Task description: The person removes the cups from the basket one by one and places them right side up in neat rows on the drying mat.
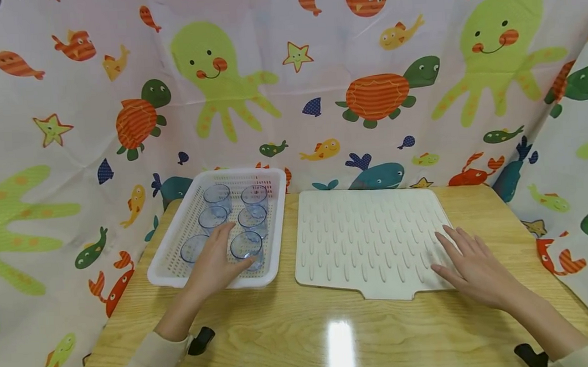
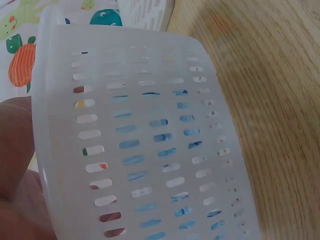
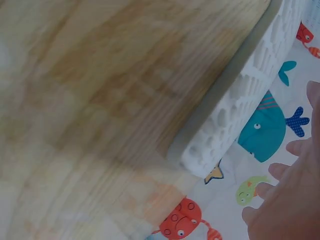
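Note:
A white slotted plastic basket [image 1: 262, 280] holds several clear bluish drinking glasses in rows. My left hand [image 1: 218, 266] reaches in over its front rim, thumb and fingers spread apart beside the front right glass [image 1: 255, 250]. Another glass [image 1: 192, 248] at the front left is partly covered by that hand. In the left wrist view, the basket's wall [image 2: 100, 40] hides most of the hand. At the right edge of a white drying board [image 1: 372, 240] with raised ridges, my right hand [image 1: 480, 270] hovers palm down with straight fingers, holding nothing.
Basket and board stand side by side on a wooden table [image 1: 282, 334], the board's tab towards me. A curtain [image 1: 291, 122] printed with sea animals hangs behind the table and along both sides.

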Demonstrator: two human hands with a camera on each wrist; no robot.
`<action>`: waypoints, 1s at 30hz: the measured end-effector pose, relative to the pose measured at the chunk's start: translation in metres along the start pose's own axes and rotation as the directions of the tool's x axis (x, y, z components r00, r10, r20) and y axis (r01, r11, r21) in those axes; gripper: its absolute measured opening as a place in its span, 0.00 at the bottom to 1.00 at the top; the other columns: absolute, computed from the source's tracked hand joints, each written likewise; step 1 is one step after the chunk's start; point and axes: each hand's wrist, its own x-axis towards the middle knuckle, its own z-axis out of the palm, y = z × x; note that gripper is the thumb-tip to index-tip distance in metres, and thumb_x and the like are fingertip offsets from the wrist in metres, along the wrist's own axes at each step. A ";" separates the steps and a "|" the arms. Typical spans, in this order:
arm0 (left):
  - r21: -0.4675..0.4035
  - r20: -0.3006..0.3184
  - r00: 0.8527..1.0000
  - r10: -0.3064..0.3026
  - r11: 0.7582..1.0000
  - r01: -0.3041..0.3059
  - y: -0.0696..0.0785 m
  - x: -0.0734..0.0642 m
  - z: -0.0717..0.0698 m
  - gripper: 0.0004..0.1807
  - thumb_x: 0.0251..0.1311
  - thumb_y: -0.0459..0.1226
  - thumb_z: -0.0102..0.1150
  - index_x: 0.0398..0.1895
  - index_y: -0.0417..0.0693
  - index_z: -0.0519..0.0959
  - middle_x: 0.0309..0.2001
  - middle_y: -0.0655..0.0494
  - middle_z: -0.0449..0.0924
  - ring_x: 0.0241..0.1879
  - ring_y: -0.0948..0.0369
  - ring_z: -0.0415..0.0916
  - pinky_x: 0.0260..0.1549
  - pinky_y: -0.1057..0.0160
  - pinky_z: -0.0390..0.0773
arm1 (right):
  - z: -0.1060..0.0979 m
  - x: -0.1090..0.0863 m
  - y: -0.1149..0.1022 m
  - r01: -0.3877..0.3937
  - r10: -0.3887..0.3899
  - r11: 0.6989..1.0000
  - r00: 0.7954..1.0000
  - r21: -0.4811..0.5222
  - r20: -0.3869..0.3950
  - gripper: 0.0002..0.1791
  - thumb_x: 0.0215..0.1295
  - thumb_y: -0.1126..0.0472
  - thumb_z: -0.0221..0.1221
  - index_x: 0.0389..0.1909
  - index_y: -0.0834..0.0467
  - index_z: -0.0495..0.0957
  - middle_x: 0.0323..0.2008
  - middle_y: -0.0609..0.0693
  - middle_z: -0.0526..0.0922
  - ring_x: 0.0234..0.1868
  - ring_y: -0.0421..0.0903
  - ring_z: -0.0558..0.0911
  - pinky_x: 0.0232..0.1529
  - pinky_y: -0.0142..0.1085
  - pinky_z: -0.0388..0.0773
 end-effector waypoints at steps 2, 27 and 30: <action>-0.008 0.016 1.000 -0.004 1.000 0.004 -0.001 0.001 0.001 0.52 0.58 0.47 0.75 0.76 0.34 0.56 0.74 0.32 0.57 0.73 0.36 0.58 0.67 0.34 0.65 | 0.002 -0.005 0.004 -0.033 0.033 0.999 0.999 0.009 0.022 0.44 0.77 0.41 0.53 0.78 0.67 0.53 0.77 0.72 0.49 0.77 0.73 0.45 0.75 0.62 0.23; 0.022 0.171 0.977 -0.130 0.991 0.129 -0.005 0.014 0.004 0.57 0.56 0.52 0.74 0.77 0.30 0.54 0.75 0.27 0.55 0.72 0.31 0.58 0.63 0.29 0.65 | 0.018 -0.030 0.028 -0.175 0.157 0.977 0.976 0.119 0.153 0.51 0.77 0.38 0.51 0.79 0.72 0.41 0.76 0.78 0.41 0.75 0.78 0.43 0.72 0.72 0.33; 0.018 0.181 0.974 -0.136 0.991 0.135 -0.007 0.015 0.006 0.56 0.56 0.52 0.74 0.77 0.30 0.55 0.74 0.27 0.57 0.72 0.32 0.59 0.64 0.30 0.65 | 0.020 -0.032 0.029 -0.183 0.161 0.975 0.974 0.127 0.162 0.52 0.77 0.38 0.50 0.79 0.72 0.40 0.76 0.78 0.41 0.75 0.79 0.42 0.72 0.71 0.32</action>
